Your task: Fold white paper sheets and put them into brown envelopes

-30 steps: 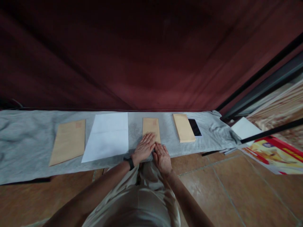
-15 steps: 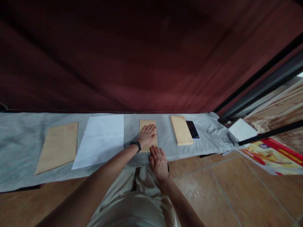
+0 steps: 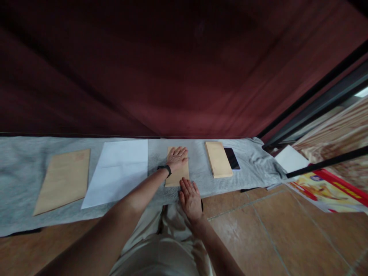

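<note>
A brown paper envelope (image 3: 173,179) lies flat on the grey cloth in front of me. My left hand (image 3: 177,158), with a black band at the wrist, rests on its upper part, palm down and fingers stretched out. At the envelope's near right corner my right hand (image 3: 191,199) lies flat, fingertips on or beside the edge and fingers extended. Left of them is a stack of white paper (image 3: 120,168) with a faint crease across it. To the right sits a stack of brown envelopes (image 3: 220,159).
A dark phone or tablet (image 3: 232,158) lies partly behind the stack. Far left is a larger brown envelope (image 3: 64,178). Grey cloth (image 3: 198,163) covers the narrow table, against a dark red curtain (image 3: 184,96). On the right are a black frame bar (image 3: 324,165) and a colourful printed box (image 3: 330,189).
The view has shifted slightly, so everything sits a little further left. My left hand has moved slightly up along the envelope; my right hand stays at its near corner.
</note>
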### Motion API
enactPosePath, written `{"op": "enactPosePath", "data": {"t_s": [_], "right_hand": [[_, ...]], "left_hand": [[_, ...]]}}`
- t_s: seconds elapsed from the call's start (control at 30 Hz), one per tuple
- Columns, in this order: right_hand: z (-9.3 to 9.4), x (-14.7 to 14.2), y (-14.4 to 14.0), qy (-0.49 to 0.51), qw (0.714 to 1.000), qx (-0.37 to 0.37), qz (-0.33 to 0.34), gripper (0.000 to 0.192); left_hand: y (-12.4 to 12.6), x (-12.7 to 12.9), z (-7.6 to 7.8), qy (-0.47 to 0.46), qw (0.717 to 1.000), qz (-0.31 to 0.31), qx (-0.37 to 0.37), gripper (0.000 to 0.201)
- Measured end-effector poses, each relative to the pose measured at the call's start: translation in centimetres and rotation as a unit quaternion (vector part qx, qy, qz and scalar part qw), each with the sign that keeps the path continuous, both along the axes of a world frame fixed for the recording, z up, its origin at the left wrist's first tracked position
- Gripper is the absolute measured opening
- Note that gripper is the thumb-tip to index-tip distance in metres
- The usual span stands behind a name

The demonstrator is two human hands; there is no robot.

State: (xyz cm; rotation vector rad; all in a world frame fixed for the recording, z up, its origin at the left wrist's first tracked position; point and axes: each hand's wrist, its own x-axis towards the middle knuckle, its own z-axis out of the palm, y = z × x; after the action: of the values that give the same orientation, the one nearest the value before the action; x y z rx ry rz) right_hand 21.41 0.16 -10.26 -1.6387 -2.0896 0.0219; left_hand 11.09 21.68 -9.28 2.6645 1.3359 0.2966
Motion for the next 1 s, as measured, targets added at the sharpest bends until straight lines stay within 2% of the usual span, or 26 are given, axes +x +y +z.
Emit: {"op": "enactPosePath", "data": {"t_s": [0.13, 0.4, 0.63, 0.83, 1.0], "right_hand": [[-0.2, 0.1, 0.0, 0.002, 1.000, -0.001, 0.007, 0.050], [-0.1, 0.0, -0.1, 0.012, 1.000, 0.010, 0.001, 0.048], [0.1, -0.1, -0.1, 0.015, 1.000, 0.006, 0.000, 0.047], [-0.3, -0.1, -0.2, 0.007, 1.000, 0.017, 0.000, 0.042], [-0.5, 0.0, -0.2, 0.003, 1.000, 0.021, 0.003, 0.042]], "left_hand": [[-1.2, -0.9, 0.2, 0.016, 0.999, -0.029, -0.015, 0.056], [-3.7, -2.7, -0.2, 0.006, 0.995, -0.104, 0.003, 0.056], [-5.8, -4.1, -0.3, 0.018, 0.990, -0.138, -0.018, 0.056], [-8.5, -4.8, 0.2, 0.031, 0.989, -0.137, -0.045, 0.058], [-11.0, -5.3, 0.0, 0.013, 0.993, -0.119, -0.017, 0.058]]}}
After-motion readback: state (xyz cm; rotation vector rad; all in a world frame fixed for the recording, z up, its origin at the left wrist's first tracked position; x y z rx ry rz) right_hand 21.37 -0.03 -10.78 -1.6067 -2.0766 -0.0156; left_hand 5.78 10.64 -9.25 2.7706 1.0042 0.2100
